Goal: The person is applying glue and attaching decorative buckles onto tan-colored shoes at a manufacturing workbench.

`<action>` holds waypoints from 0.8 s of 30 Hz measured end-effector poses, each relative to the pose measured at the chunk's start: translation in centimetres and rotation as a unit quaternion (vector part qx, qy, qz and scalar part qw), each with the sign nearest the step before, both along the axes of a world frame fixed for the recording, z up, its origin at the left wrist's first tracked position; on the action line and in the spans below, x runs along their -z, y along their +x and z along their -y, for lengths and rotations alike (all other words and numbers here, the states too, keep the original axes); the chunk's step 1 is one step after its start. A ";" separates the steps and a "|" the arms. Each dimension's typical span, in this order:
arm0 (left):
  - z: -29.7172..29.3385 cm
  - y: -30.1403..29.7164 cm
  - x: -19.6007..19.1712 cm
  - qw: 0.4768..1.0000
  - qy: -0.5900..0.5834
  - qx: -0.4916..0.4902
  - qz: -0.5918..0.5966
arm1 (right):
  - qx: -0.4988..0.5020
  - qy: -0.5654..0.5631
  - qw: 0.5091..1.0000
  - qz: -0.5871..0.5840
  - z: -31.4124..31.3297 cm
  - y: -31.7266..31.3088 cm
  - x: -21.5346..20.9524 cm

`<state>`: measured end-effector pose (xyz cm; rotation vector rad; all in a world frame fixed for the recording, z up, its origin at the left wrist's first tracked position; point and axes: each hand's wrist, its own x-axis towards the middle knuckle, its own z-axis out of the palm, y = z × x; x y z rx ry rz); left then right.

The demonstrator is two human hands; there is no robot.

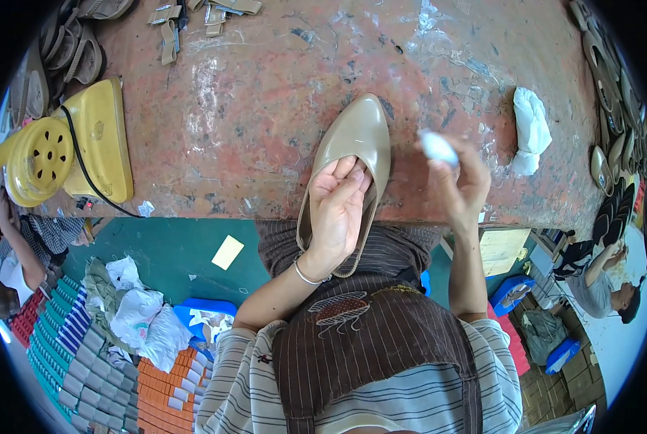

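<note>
A glossy beige pointed flat shoe (pixel 360 134) lies at the front edge of the worktable, toe pointing away from me. My left hand (pixel 331 220) is pushed into its opening with the fingers inside the toe, gripping it from within; the fingertips are hidden. To the right of the shoe, apart from it, my right hand (pixel 462 184) pinches a small white wad (pixel 438 148) between thumb and fingers. Motion blurs both the wad and the fingertips, so its material is unclear.
A white wrapped bundle (pixel 532 130) lies on the scuffed worktable (pixel 251 130) to the right. At left stands a yellow device (pixel 99 141) with a black cord. Several sandals (pixel 85 54) and straps (pixel 168 36) lie far left; shoes (pixel 609 87) line the right edge. Other people work at both sides.
</note>
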<state>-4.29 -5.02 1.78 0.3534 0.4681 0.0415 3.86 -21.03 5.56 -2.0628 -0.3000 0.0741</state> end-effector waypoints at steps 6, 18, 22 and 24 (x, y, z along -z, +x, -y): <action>0.0 1.5 -1.9 0.994 0.007 -0.017 -0.112 | 0.074 0.011 0.995 0.065 2.3 2.9 3.7; 0.3 -0.2 -0.8 0.993 -0.017 -0.020 -0.119 | -0.001 -0.050 0.979 0.196 -4.7 1.4 -3.8; 0.2 0.1 -1.3 0.993 -0.011 -0.016 -0.117 | -0.041 -0.127 0.965 0.224 -13.8 11.8 -1.9; 0.3 0.3 -1.2 0.996 -0.007 -0.010 -0.084 | -0.037 -0.207 0.937 0.278 -17.2 16.4 0.8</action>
